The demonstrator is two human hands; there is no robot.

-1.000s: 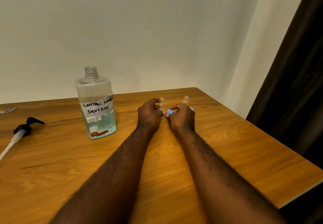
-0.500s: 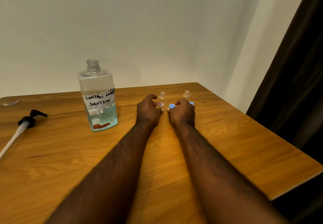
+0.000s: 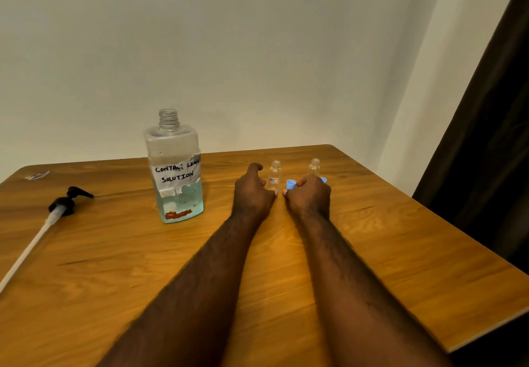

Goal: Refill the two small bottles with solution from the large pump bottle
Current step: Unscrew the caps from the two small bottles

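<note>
Since a second ago: the left hand (image 3: 252, 192) has let go of the left small bottle (image 3: 274, 174), and the right hand (image 3: 310, 197) has put down the blue cap (image 3: 290, 184) it held at that bottle's neck. Both hands have backed off slightly toward the near edge. Fingers now: left loosely curled, holding nothing, thumb just beside the bottle base; can't tell if it touches. Right also loosely curled, knuckles up, nothing visible in it. Read: uncapping is done and both small bottles are open, upright and look empty, so I'd judge filling comes next. Count: two small bottles, the right small bottle (image 3: 314, 167) standing just behind the right hand, both toward the far edge of the table (image 3: 400, 252), right of centre. Two blue caps, one between the bottles and the second cap (image 3: 324, 179) half hidden by the right hand. One large bottle (image 3: 174, 171), neck open, roughly a third full of bluish solution, upright left of centre near the far edge. One pump head (image 3: 67, 202) with dip tube lying toward the left edge. Pump is off, so I'd guess the solution gets poured.
</note>
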